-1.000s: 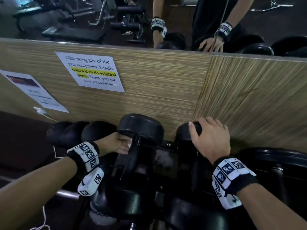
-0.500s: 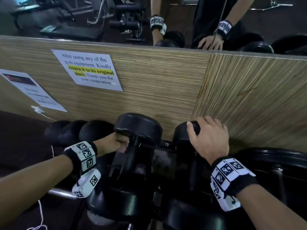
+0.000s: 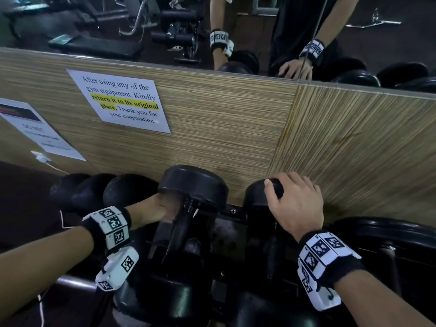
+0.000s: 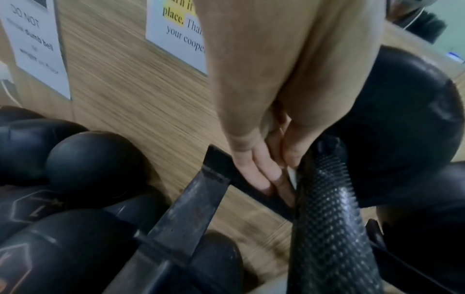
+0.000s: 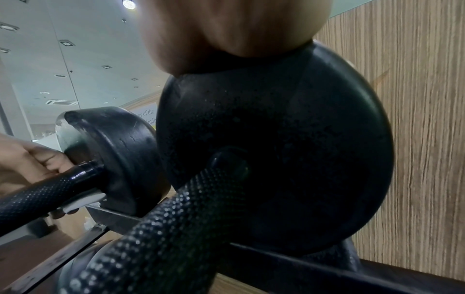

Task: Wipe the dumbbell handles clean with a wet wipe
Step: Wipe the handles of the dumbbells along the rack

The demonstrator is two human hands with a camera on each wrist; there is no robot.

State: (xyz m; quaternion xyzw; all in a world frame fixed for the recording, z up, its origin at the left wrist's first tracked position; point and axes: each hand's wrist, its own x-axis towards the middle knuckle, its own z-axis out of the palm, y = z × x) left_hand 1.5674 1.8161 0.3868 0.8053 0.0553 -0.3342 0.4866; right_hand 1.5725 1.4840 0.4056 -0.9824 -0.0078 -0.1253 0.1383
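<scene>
A black dumbbell lies on the rack with its far head (image 3: pixel 195 185) against the wood panel. My left hand (image 3: pixel 162 208) wraps the top end of its knurled handle (image 3: pixel 181 230), just under that head. The white wet wipe (image 5: pixel 83 202) is pressed between my fingers (image 4: pixel 264 169) and the handle (image 4: pixel 327 199); only a sliver of it shows. My right hand (image 3: pixel 295 204) lies over the far head (image 3: pixel 257 197) of the dumbbell to the right, fingers curled over its top. That dumbbell's handle (image 5: pixel 163 228) is bare.
A wood-grain panel (image 3: pixel 236 128) with two paper notices (image 3: pixel 125 102) stands right behind the rack, and a mirror above it reflects my arms. Smaller round dumbbells (image 3: pixel 127 190) sit to the left, a larger one (image 3: pixel 389 232) to the right. A metal rack bar (image 4: pixel 191 202) runs beside the handle.
My left hand has slid up the handle until it is right under the far head, and the wipe no longer shows from the head view. My right hand stayed put.
</scene>
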